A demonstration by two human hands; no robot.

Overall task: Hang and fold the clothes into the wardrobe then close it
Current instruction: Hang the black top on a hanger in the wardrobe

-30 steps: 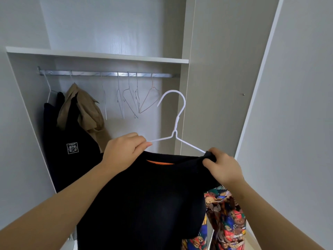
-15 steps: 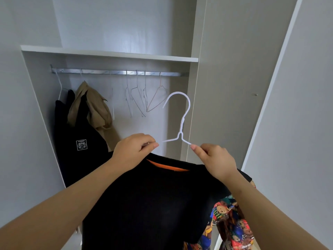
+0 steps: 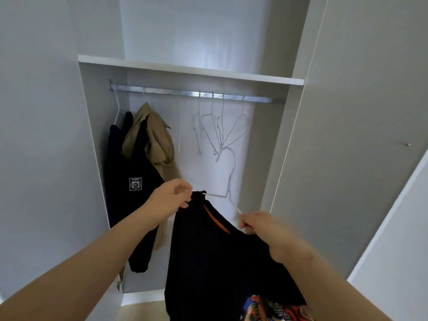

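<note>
a bright patterned garment [image 3: 273,306] shows low down under my right forearm. in front of it hangs the black shirt [image 3: 208,262] with its orange neck lining. my right hand [image 3: 264,228] pinches one arm of the white wire hanger [image 3: 228,181] at the collar, and my left hand [image 3: 169,200] grips the shirt's other shoulder over the hanger's end. the hook is tilted and below the rail [image 3: 162,90]. further in, the open wardrobe [image 3: 92,135] holds a black jacket [image 3: 129,181] and a tan garment [image 3: 150,133] hanging on the left, with empty hangers [image 3: 215,128] to their right.
</note>
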